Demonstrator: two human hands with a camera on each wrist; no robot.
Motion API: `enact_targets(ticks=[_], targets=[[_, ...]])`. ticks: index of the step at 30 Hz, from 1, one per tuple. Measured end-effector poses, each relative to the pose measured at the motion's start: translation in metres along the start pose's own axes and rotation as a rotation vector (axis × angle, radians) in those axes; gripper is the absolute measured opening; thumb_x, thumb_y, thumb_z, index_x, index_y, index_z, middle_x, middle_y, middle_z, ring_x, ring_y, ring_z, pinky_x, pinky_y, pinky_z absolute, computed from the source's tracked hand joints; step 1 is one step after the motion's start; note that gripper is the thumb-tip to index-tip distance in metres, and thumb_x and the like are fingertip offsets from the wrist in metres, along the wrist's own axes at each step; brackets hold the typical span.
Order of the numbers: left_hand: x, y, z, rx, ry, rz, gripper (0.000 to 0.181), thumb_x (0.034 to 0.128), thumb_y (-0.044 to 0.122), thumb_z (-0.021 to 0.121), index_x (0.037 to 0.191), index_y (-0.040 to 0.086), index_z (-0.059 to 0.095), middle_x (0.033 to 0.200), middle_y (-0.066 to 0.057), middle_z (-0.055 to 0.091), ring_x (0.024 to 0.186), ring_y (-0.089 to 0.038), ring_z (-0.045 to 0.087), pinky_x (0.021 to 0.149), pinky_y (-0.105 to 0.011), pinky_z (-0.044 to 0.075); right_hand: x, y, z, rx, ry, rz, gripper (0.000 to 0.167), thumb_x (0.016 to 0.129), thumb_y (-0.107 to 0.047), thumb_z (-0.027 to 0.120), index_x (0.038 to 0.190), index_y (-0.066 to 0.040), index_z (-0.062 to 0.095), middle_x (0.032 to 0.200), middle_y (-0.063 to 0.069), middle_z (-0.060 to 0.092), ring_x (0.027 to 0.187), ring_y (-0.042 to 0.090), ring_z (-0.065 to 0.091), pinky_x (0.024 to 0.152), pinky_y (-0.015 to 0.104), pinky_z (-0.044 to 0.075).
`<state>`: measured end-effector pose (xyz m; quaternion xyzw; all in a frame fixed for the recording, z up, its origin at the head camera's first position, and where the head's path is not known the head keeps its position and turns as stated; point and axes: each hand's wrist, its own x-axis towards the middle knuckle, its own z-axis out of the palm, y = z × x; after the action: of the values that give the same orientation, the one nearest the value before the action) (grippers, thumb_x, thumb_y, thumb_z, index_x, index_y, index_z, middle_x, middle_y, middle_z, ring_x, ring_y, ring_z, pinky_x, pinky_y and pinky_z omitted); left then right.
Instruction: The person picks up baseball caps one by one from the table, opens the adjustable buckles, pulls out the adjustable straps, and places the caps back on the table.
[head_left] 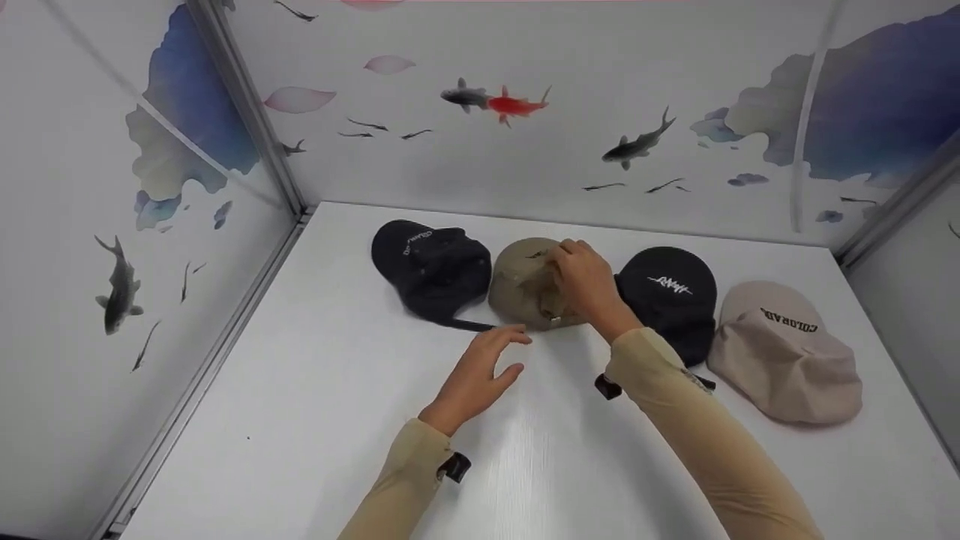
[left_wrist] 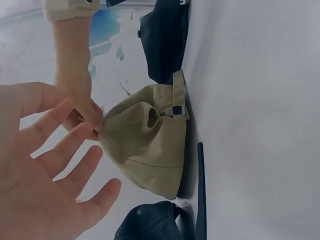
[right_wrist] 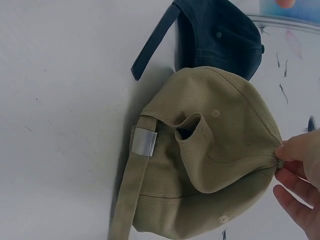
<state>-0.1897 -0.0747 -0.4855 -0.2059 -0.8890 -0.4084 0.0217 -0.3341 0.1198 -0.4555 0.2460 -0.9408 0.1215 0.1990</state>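
A khaki baseball cap stands in a row of caps on the white table. My right hand pinches the top of its crown between thumb and fingers, as the right wrist view shows. There the crown is partly dented, and a metal buckle sits on the back strap. My left hand hovers in front of the cap, fingers spread and holding nothing. Close to its fingertips lies the loose strap of a dark cap with white lettering.
Right of the khaki cap sits another dark cap with white script. Beyond it lies a pale pinkish-beige cap lettered COLORADO. White panels printed with fish enclose the table at the back and both sides.
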Motion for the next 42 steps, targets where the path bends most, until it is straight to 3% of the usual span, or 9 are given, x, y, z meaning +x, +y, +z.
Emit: enact_targets(ticks=[5, 11, 22, 32, 35, 42], targets=[[0.010, 0.001, 0.008, 0.049, 0.093, -0.025, 0.041, 0.0959, 0.015, 0.067, 0.135, 0.016, 0.055, 0.157, -0.005, 0.040, 0.144, -0.028, 0.038, 0.117, -0.046, 0.038, -0.006, -0.003, -0.012, 0.067, 0.027, 0.001, 0.013, 0.096, -0.010, 0.065, 0.105, -0.003, 0.072, 0.103, 0.013, 0.068, 0.100, 0.030, 0.065, 0.088, 0.041, 0.058], [0.017, 0.003, 0.016, 0.048, 0.179, -0.054, 0.052, 0.0918, 0.012, 0.072, 0.139, 0.015, 0.050, 0.161, -0.008, 0.029, 0.147, -0.032, 0.032, 0.115, -0.047, 0.040, -0.013, -0.005, -0.026, 0.113, 0.086, -0.036, 0.010, 0.095, -0.007, 0.066, 0.103, -0.005, 0.073, 0.103, 0.012, 0.070, 0.100, 0.030, 0.066, 0.088, 0.042, 0.058], [0.020, 0.003, 0.023, 0.017, 0.228, -0.073, 0.077, 0.0915, 0.018, 0.073, 0.153, 0.009, 0.028, 0.166, -0.015, 0.012, 0.152, -0.034, 0.019, 0.115, -0.047, 0.039, -0.023, -0.018, -0.047, 0.244, 0.054, -0.007, 0.010, 0.095, -0.007, 0.066, 0.101, -0.006, 0.074, 0.101, 0.011, 0.071, 0.097, 0.026, 0.067, 0.085, 0.039, 0.058], [0.015, 0.002, 0.027, 0.043, 0.271, -0.053, 0.084, 0.0863, 0.026, 0.079, 0.151, 0.009, 0.030, 0.166, -0.013, 0.010, 0.151, -0.033, 0.020, 0.117, -0.046, 0.037, -0.031, -0.033, -0.062, 0.378, 0.027, 0.019, 0.011, 0.093, -0.003, 0.068, 0.102, -0.004, 0.075, 0.099, 0.012, 0.072, 0.089, 0.025, 0.070, 0.078, 0.039, 0.060], [0.014, 0.001, 0.027, 0.050, 0.281, -0.051, 0.077, 0.0859, 0.028, 0.080, 0.147, 0.011, 0.036, 0.166, -0.012, 0.011, 0.151, -0.033, 0.020, 0.116, -0.046, 0.038, -0.033, -0.036, -0.064, 0.386, 0.026, 0.022, 0.012, 0.093, -0.003, 0.068, 0.102, -0.004, 0.075, 0.099, 0.012, 0.072, 0.087, 0.025, 0.070, 0.077, 0.039, 0.060], [0.012, 0.001, 0.029, 0.080, 0.304, 0.000, 0.028, 0.0877, 0.027, 0.078, 0.110, 0.018, 0.063, 0.164, -0.010, 0.019, 0.149, -0.033, 0.023, 0.115, -0.048, 0.039, -0.036, -0.040, -0.067, 0.427, 0.010, 0.040, 0.012, 0.093, -0.001, 0.067, 0.102, -0.003, 0.075, 0.098, 0.012, 0.073, 0.088, 0.025, 0.071, 0.077, 0.038, 0.060]])
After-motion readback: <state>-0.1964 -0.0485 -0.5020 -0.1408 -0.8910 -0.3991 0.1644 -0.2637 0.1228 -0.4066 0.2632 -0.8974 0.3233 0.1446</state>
